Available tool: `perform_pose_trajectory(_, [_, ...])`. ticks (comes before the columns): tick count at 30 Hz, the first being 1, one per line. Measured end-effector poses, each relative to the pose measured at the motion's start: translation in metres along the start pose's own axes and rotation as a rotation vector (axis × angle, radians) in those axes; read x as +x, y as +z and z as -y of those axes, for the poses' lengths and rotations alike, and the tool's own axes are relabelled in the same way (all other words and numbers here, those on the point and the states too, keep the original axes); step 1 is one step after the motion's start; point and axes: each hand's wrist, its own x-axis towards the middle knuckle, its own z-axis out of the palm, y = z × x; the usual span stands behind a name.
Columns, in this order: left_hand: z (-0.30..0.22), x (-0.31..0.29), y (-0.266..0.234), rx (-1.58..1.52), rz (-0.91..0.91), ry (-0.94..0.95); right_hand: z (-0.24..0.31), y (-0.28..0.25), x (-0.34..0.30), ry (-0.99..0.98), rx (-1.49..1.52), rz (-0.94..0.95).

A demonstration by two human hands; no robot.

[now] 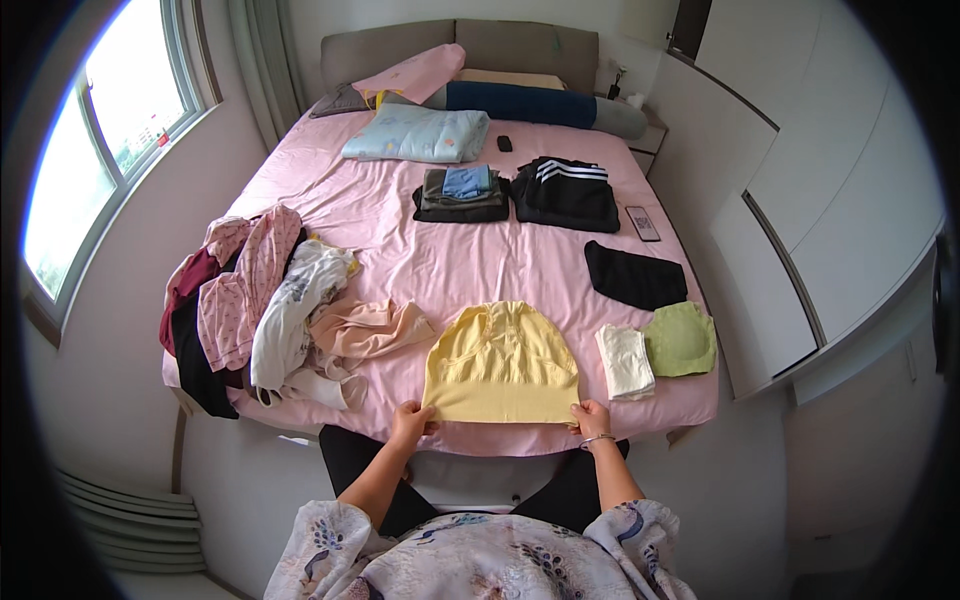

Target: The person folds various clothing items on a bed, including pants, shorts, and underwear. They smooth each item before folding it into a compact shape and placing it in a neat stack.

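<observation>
A pale yellow stretchy garment with a wide smooth band lies flat at the near edge of the bed, its gathered part pointing away from me. My left hand pinches the band's left corner. At the right corner, my right hand, with a bracelet on the wrist, is closed on the same band. Just left of the garment is a crumpled peach cloth. To its right are a folded white cloth and a folded green garment.
A heap of loose clothes covers the bed's left side. Farther back are folded dark clothes, a smaller folded stack, a phone and a light blue quilt. A folded black garment lies at right. Cabinets stand beside the bed.
</observation>
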Motion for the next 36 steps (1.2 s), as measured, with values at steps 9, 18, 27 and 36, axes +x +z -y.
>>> perform_pose_trajectory(9, [0.008, 0.047, -0.008, 0.24, -0.077, 0.197, -0.022, -0.004, 0.044, 0.046, -0.128, -0.082])
perform_pose_trajectory(18, [-0.01, 0.063, 0.016, 0.625, -0.288, 0.375, 0.003, 0.006, 0.047, -0.275, -0.288, -0.152])
perform_pose_trajectory(27, [-0.06, 0.021, 0.065, 0.655, -0.258, 0.391, 0.049, 0.097, 0.017, -0.766, -0.585, -0.099])
perform_pose_trajectory(36, [-0.037, 0.019, 0.033, 0.831, -0.191, 0.428, 0.036, 0.1, -0.01, -0.706, -0.542, 0.068])
